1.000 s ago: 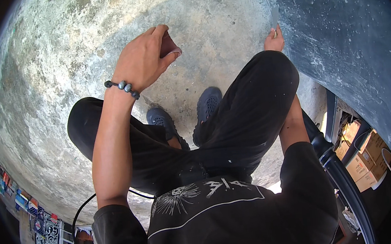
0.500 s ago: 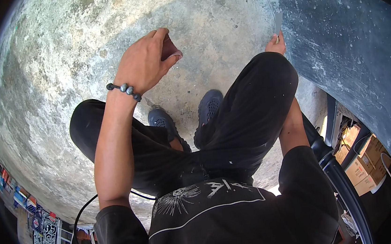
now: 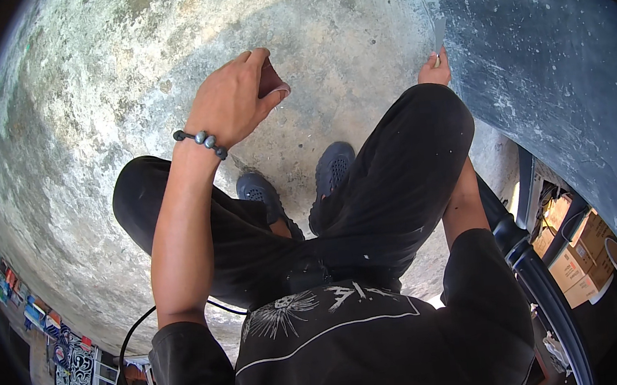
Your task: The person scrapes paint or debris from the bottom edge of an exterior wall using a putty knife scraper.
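- Grey concrete floor [image 3: 343, 92], rough and blotched, takes up most of the view, which has shifted only slightly in the last second.
- Blue wall [image 3: 551, 87], specked white, rises on the right.
- Left hand [image 3: 231, 96] hangs over the floor, fingers half curled with a gap to the thumb; I cannot tell whether it holds anything.
- Shoes [image 3: 334, 169] stand flat on the floor.
- Right hand [image 3: 433, 73] is low beside the wall, fingers closed round a blade [image 3: 440, 33].
- That blade points along where floor and wall meet, hardly moved, so the work keeps to the same stretch.

Tool [image 3: 440, 32] partly hidden by fingers [image 3: 443, 57]
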Available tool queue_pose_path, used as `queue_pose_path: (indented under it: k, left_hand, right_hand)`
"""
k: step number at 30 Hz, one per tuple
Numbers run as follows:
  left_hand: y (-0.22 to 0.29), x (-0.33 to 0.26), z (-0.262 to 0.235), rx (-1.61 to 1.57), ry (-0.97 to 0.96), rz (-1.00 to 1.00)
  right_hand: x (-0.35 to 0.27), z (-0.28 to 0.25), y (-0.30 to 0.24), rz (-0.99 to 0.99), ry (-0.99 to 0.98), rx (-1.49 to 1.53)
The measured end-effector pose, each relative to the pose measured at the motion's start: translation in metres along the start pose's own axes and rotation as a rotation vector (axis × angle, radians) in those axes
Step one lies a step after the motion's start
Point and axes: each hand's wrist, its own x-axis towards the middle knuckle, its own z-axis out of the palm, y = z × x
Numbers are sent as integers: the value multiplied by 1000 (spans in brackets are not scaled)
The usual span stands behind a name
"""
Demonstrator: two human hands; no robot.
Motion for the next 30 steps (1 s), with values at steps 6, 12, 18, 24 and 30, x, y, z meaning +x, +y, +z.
queue_pose_path:
  k: [6,12,18,24,30]
  left_hand:
    - [3,-2,-2,2,24,30]
    - [1,-5,-4,14,25,-5]
    - [2,-1,2,42,3,4]
    - [4,0,1,35,-28,-11]
    - [0,-3,3,37,-26,-5]
  right_hand:
    - [-6,-1,-1,-15,17,7]
    - [-9,-3,-10,6,-7,3]
    - [5,2,-7,3,-18,-5]
    - [0,6,2,-21,53,52]
    - [-4,6,6,-26,42,61]
